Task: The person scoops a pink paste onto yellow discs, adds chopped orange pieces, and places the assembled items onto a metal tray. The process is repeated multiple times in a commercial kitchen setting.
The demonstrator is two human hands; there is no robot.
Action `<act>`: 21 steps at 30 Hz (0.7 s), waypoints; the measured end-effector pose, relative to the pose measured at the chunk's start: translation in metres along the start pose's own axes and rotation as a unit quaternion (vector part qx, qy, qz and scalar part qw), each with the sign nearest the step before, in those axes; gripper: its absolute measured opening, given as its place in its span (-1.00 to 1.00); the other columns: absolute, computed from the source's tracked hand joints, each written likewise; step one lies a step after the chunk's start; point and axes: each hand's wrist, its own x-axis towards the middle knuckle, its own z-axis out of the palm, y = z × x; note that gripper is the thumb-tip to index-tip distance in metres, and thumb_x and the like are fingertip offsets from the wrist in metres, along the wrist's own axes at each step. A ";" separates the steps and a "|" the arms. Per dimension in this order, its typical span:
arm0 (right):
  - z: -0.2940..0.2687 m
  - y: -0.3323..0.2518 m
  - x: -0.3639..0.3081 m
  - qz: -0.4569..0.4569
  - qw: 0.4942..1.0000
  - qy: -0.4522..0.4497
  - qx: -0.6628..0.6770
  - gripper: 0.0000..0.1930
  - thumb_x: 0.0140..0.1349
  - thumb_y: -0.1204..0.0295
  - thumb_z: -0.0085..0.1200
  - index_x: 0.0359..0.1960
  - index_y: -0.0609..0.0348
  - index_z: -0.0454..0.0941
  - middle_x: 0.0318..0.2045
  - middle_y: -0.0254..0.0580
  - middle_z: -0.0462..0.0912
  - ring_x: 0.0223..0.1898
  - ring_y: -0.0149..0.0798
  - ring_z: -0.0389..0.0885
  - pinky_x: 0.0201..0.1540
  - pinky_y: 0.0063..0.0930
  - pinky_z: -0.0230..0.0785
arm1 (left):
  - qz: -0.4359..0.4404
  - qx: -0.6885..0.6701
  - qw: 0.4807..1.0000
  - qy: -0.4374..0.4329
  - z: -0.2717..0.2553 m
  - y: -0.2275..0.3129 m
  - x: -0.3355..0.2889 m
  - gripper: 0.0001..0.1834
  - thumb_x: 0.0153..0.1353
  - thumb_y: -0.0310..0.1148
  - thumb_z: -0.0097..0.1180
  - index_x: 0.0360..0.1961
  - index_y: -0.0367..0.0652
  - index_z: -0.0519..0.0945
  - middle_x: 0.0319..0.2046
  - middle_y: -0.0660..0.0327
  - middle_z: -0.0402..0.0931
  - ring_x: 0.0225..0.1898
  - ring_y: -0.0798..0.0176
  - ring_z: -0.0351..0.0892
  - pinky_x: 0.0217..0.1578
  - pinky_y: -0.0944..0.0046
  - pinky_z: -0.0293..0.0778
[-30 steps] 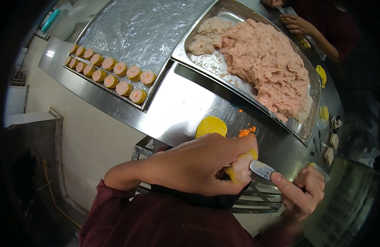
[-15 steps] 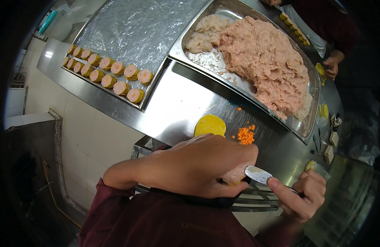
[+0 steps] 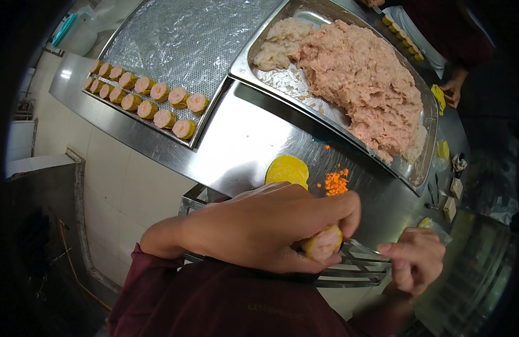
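My left hand [image 3: 259, 224] is curled around a dumpling [image 3: 325, 244], a yellow wrapper with pink meat filling showing at its open top. Just to the right, my right hand [image 3: 415, 258] is closed on a small metal spatula. Its blade [image 3: 365, 247] is seen almost edge-on, its tip close to the dumpling. Beyond my left hand lies a stack of round yellow wrappers [image 3: 287, 170], partly covered by the hand. A small pile of diced carrot-like orange bits [image 3: 336, 182] sits beside it on the steel table.
A deep metal tray [image 3: 321, 121] holds a large mound of pink minced meat [image 3: 360, 84]. At left, a film-covered tray [image 3: 175, 39] carries two rows of finished dumplings [image 3: 147, 109]. Another person's hand [image 3: 453, 92] is at the upper right. A lidded tub [image 3: 77, 33] stands at far left.
The spatula blade has come off the filling and turned edge-on. My left hand has tilted the dumpling so more of its top and yellow rim show.
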 end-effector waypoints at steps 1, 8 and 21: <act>0.006 0.004 -0.003 0.042 0.997 0.024 0.067 -0.92 0.30 0.43 0.34 -0.24 0.11 0.83 -0.63 -0.49 0.45 -0.71 -0.46 0.25 -0.62 -0.50 0.04 | -0.024 -0.055 0.998 -0.012 -0.001 0.002 -0.001 -0.63 0.17 -0.27 0.50 -0.32 -0.18 0.50 -0.55 0.10 0.53 -0.44 -0.07 0.65 -0.40 -0.04 0.42; 0.016 0.023 -0.005 0.218 0.912 -0.105 0.331 -0.87 0.43 0.42 0.25 -0.23 0.25 0.70 -0.52 -0.38 0.74 -0.66 -0.65 0.30 -0.58 -0.60 0.04 | 0.120 0.116 0.986 -0.009 0.011 -0.006 0.016 -0.64 0.18 -0.24 0.53 -0.35 -0.15 0.53 -0.51 0.14 0.52 -0.44 -0.05 0.63 -0.40 0.01 0.44; 0.005 -0.005 -0.014 -0.018 0.991 0.064 -0.119 -0.71 0.07 0.44 0.51 -0.16 -0.24 0.93 -0.60 -0.52 0.17 -0.70 -0.45 0.17 -0.61 -0.49 0.00 | 0.001 -0.028 1.000 -0.011 0.000 0.003 0.005 -0.66 0.23 -0.30 0.48 -0.35 -0.19 0.49 -0.55 0.09 0.55 -0.44 -0.13 0.66 -0.42 0.00 0.44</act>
